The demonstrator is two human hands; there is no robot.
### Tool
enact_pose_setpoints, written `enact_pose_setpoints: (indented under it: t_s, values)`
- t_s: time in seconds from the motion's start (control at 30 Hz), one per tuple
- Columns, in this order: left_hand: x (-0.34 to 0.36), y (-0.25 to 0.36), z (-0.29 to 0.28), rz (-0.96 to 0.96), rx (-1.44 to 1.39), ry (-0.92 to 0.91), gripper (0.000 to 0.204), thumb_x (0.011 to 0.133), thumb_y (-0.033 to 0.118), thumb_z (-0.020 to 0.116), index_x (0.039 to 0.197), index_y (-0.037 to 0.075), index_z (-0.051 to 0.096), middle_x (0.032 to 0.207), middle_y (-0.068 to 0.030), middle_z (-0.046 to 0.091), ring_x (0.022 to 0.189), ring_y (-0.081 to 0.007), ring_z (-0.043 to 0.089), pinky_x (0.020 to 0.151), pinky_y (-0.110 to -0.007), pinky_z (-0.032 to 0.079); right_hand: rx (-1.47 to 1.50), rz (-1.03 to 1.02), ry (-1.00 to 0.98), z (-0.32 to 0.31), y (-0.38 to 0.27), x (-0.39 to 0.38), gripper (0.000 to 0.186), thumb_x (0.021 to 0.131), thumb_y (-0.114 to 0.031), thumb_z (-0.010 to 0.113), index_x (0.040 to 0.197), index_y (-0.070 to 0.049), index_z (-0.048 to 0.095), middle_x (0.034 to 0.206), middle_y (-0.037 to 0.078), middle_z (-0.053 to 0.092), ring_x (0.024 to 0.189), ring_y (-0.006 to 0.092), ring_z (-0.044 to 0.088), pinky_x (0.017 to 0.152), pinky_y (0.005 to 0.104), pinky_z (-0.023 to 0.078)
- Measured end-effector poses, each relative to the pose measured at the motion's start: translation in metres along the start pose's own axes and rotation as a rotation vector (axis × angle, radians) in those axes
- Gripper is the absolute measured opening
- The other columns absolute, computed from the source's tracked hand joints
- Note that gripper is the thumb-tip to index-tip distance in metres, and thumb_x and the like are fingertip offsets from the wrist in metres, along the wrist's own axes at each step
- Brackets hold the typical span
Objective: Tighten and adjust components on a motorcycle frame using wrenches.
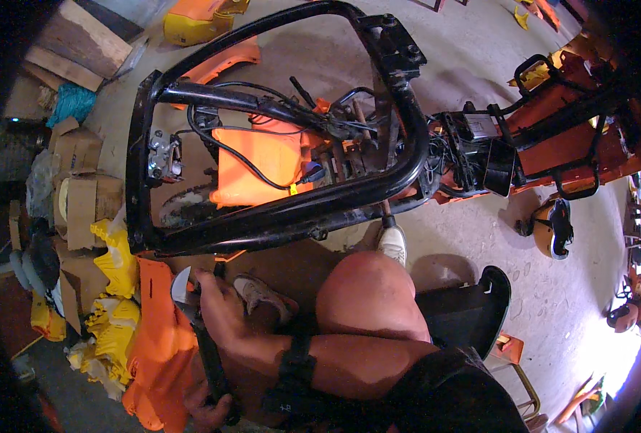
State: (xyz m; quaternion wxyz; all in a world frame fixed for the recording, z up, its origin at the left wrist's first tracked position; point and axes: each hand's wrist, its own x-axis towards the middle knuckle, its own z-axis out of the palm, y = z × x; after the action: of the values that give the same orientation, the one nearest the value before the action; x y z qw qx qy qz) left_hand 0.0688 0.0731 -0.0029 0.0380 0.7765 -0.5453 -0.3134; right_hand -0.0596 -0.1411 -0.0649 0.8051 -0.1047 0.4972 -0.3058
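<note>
My left hand (212,408), low in the picture, grips the dark handle of a long tool (206,353) with a silver head (181,283). My right hand (212,292) has its fingers curled at that silver end, with my forearm crossing in front of my bent knee (364,292). Just beyond is a black tubular vehicle frame (291,220), with cables and an orange panel (255,166) inside it. Orange molded panels (147,339) lie beside my hands on the left.
Cardboard (89,202), yellow plastic parts (111,325) and wooden boards (82,43) are piled at the left. A dark seat (465,310) is beside my knee. An orange helmet (548,231) sits on the floor at the right, below the orange vehicle body (551,151).
</note>
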Motion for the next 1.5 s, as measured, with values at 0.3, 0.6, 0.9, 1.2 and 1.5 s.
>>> enact_pose_setpoints:
  t_s: [0.3,0.6,0.9,1.2,1.5]
  values:
    - [-0.004,-0.005,0.003,-0.021,-0.01,0.04,0.064,0.064,0.029,0.072,0.118,0.004,0.048,0.116,-0.0115,0.051,0.113,-0.0283,0.042,0.099,-0.041,0.031,-0.007,0.077,-0.125,-0.003,-0.009,-0.005,0.066,0.089,-0.057,0.036,0.108,0.001,0.061,0.106,0.025,0.061,0.102,0.0398,0.056,0.092,0.0388,0.039]
    - [0.0,-0.004,0.007,-0.006,-0.011,0.057,0.061,0.065,0.03,0.072,0.116,0.004,0.05,0.113,-0.0114,0.053,0.111,-0.0281,0.043,0.098,-0.041,0.032,-0.081,0.025,-0.139,-0.011,-0.016,-0.004,0.067,0.09,-0.058,0.037,0.105,0.002,0.062,0.105,0.024,0.062,0.102,0.0364,0.057,0.091,0.037,0.04]
    - [-0.002,-0.004,0.006,-0.006,0.002,0.061,0.059,0.065,0.03,0.072,0.114,0.004,0.052,0.111,-0.0112,0.055,0.109,-0.0279,0.045,0.097,-0.041,0.033,-0.004,-0.099,-0.019,-0.012,-0.035,-0.022,0.071,0.083,-0.067,0.042,0.091,-0.002,0.067,0.086,0.014,0.066,0.082,0.0241,0.06,0.079,0.0332,0.044]
    - [-0.005,-0.006,0.01,-0.015,-0.003,0.086,0.057,0.065,0.03,0.072,0.112,0.003,0.054,0.109,-0.011,0.056,0.108,-0.0277,0.047,0.096,-0.042,0.034,0.006,0.002,-0.048,-0.007,-0.027,-0.013,0.046,0.089,-0.048,0.052,0.096,-0.005,0.066,0.081,0.015,0.066,0.076,0.0275,0.063,0.075,0.0347,0.048]
    - [-0.008,-0.008,0.011,-0.027,0.0,0.101,0.055,0.065,0.031,0.072,0.109,0.003,0.056,0.106,-0.0108,0.058,0.106,-0.0275,0.048,0.095,-0.042,0.035,-0.069,-0.027,-0.064,-0.007,-0.021,-0.011,0.053,0.088,-0.053,0.048,0.102,-0.004,0.063,0.091,0.017,0.066,0.084,0.0278,0.062,0.08,0.0336,0.045]
